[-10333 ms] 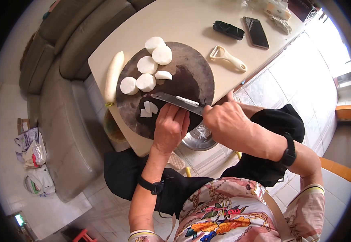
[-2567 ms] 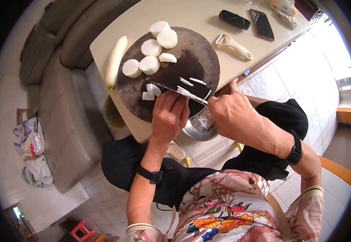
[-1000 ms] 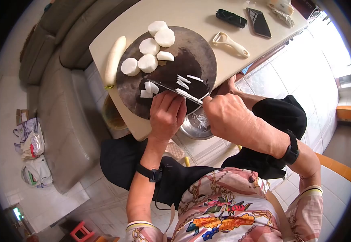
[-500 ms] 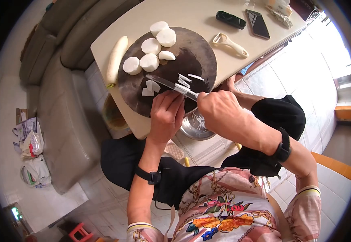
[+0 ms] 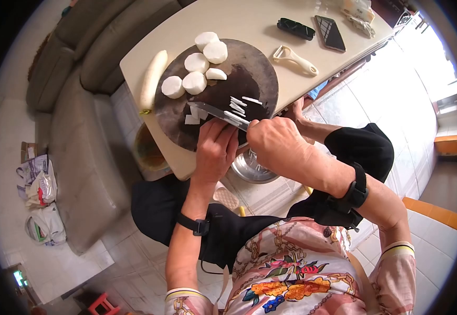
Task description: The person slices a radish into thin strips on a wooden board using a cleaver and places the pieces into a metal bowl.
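My right hand (image 5: 276, 140) is closed round the handle of a kitchen knife (image 5: 211, 110), whose blade lies low across the round dark cutting board (image 5: 260, 68). Just below the blade, my left hand (image 5: 217, 147) has its fingers bent together over a white radish piece, mostly hidden under the fingertips and knife. Thin radish strips (image 5: 237, 104) lie beyond the blade. Flat radish slices (image 5: 192, 118) rest to the left of it. Several thick radish chunks (image 5: 195, 82) stand at the board's far left side.
A whole radish (image 5: 153, 81) lies left of the board. Right of it are a peeler (image 5: 295, 60), a black case (image 5: 296, 29) and a phone (image 5: 330, 33) on the table (image 5: 157, 44). A metal bowl (image 5: 254, 173) with strips sits below the table edge.
My right hand and the knife have shifted slightly left along the radish. My left hand stays nearly in place. The view has moved a little.
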`<state>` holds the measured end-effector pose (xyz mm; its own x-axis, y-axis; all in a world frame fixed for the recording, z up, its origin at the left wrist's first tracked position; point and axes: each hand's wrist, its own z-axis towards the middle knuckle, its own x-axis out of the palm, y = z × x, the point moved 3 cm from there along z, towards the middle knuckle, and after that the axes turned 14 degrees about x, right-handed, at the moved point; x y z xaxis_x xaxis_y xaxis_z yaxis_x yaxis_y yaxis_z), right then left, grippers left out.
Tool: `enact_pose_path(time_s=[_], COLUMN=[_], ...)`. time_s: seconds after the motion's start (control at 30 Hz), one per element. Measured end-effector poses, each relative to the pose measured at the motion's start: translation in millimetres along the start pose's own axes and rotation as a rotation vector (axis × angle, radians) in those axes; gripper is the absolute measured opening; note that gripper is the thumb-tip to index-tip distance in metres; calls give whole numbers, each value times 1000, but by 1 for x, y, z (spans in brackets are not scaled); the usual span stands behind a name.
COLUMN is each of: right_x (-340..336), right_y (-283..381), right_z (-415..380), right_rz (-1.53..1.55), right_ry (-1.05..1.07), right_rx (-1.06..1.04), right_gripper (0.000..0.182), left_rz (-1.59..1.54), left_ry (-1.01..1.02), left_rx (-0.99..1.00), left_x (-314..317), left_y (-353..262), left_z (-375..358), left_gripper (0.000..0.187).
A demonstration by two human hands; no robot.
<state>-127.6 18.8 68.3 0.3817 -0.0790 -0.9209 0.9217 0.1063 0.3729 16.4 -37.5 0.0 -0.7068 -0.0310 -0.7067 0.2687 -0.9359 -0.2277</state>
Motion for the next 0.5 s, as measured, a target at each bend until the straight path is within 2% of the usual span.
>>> enact_pose_path(time_s=[0.23,0.3,0.43,0.5], right_x=[-17,-18,-5,3], right_y=[-1,-2,1,2], right_z=[-21,-22,-16,-9], right_rz=[-111,-59,-70,-55], right_ry=[71,199,143,38], right_rx=[25,40,19,-24], right_gripper=[7,13,11,11], left_rz=[15,6,34,23], left_ry=[-6,-1,-9,-1], left_rx=[-11,-9,15,3], left_x=[1,1,-1,0], left_y=[1,1,-1,0], left_z=[-2,-1,1,0], left_gripper=[17,17,18,18])
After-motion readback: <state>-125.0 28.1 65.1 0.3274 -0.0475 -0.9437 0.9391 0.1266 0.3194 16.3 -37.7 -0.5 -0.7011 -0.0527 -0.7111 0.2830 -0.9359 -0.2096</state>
